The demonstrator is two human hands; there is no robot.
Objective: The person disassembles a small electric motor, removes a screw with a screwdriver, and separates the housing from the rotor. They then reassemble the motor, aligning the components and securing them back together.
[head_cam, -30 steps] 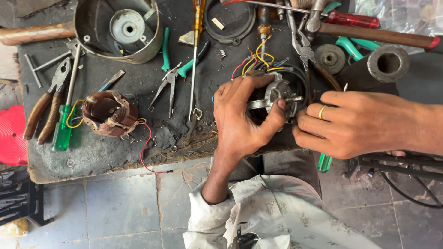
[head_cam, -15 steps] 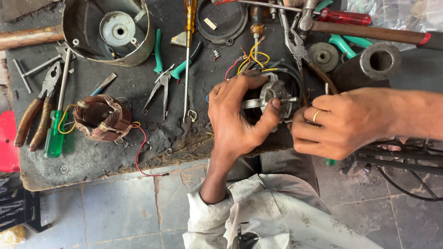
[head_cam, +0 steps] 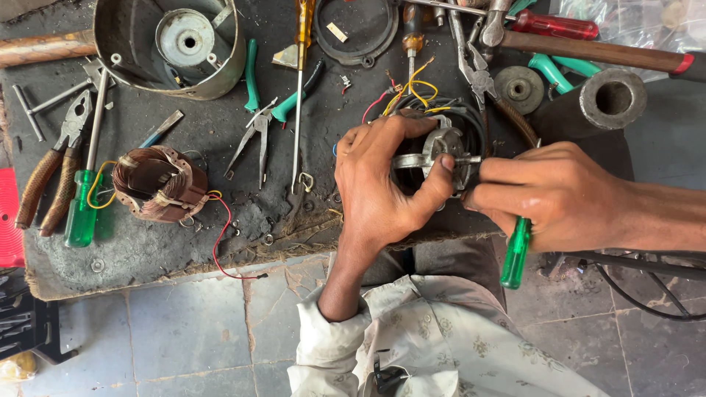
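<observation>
Motor assembly [head_cam: 441,151] at 3 o'clock on tabletop [head_cam: 147,250], steadied by curled left hand [head_cam: 382,184]; right hand [head_cam: 551,195] pinches green-handled screwdriver [head_cam: 516,254] against it. Copper winding [head_cam: 158,184] at 9 o'clock.

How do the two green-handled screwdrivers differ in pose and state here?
The left screwdriver lies loose on the dark mat beside the pliers, untouched and wholly visible. The right screwdriver is gripped in the right hand, handle past the mat's edge, shaft hidden. Both have translucent green handles.
</observation>
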